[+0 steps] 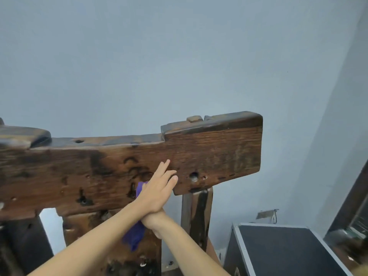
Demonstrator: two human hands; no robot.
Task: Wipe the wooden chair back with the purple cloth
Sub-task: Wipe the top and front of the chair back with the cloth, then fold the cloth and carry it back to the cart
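Note:
The wooden chair back [215, 154] is a broad, dark, worn plank with holes, spanning the view from the left edge. My left hand [159, 188] lies flat against its lower middle, fingers straight and pointing up to the right. My right hand [157, 224] comes in from the lower right and crosses under the left wrist, so its fingers are hidden. The purple cloth [134, 234] is pinned between the hands and the wood. A corner peeks out beside the left hand and the rest hangs below the wrists.
An upright wooden post [197, 216] holds up the right end of the plank. A black case with metal edges [278, 250] stands on the floor at lower right. A dark frame [354, 206] runs along the right edge. Behind the chair is a plain blue-grey wall [179, 56].

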